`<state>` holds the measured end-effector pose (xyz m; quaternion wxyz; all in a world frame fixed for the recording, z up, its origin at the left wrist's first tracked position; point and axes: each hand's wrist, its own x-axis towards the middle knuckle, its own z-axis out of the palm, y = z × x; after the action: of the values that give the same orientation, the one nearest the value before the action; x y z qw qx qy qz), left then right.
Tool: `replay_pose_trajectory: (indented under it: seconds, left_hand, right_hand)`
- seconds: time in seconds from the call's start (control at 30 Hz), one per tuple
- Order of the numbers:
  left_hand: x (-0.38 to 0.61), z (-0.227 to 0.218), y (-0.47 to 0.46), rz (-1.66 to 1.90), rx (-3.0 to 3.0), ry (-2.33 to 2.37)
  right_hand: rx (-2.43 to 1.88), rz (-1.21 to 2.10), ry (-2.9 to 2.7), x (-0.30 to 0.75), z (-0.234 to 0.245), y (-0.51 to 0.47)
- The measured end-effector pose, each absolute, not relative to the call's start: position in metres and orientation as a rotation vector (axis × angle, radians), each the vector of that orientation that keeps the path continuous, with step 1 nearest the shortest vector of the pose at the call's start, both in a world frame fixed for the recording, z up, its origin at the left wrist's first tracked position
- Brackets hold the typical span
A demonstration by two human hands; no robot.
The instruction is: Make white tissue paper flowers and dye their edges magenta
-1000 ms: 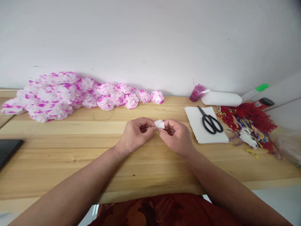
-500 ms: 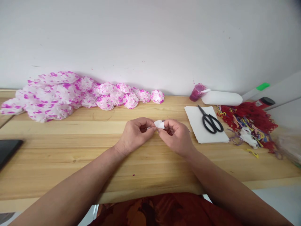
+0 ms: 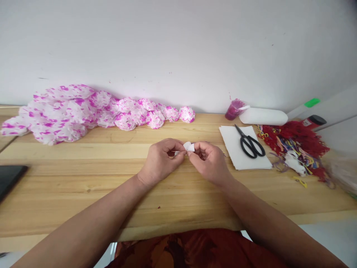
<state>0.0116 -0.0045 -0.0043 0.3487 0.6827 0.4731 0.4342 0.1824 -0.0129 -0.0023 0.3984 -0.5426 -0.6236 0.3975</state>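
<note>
Between my hands, above the middle of the wooden table (image 3: 92, 175), is a small gathered piece of white paper (image 3: 189, 146). My left hand (image 3: 163, 158) pinches it from the left, thumb against the fingers. From the right, my right hand (image 3: 210, 160) grips the same paper with thumb and fingertips. The thumbs nearly meet at its lower edge. A thin strand seems to show inside my left hand's curl, but it is too small to name. The fingers hide most of the paper's lower part.
Pink-flecked white paper pompoms (image 3: 64, 115) line the wall at the left. Black scissors (image 3: 249, 143) lie on a stack of white paper (image 3: 230, 145), beside red and coloured yarn (image 3: 295, 137). Behind are a pink-stained cup (image 3: 233, 109) and a white bottle (image 3: 263, 116). A dark flat object (image 3: 11, 178) lies far left.
The white paper between my fingertips has changed shape slightly, its upper edge now more folded and raised. Both hands stay in nearly the same place.
</note>
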Motion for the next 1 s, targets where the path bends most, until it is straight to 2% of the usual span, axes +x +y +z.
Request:
replay_pose_trajectory:
  seconds: [0.4,1.0]
  left_hand:
    - [0.012,-0.008,-0.004,1.087,1.715,1.217]
    - [0.012,-0.008,-0.002,1.013,1.557,1.222]
  right_hand:
    - [-1.386,0.915,-1.634,0.183,0.001,-0.013]
    - [-1.354,0.996,-1.64,0.185,-0.001,-0.011]
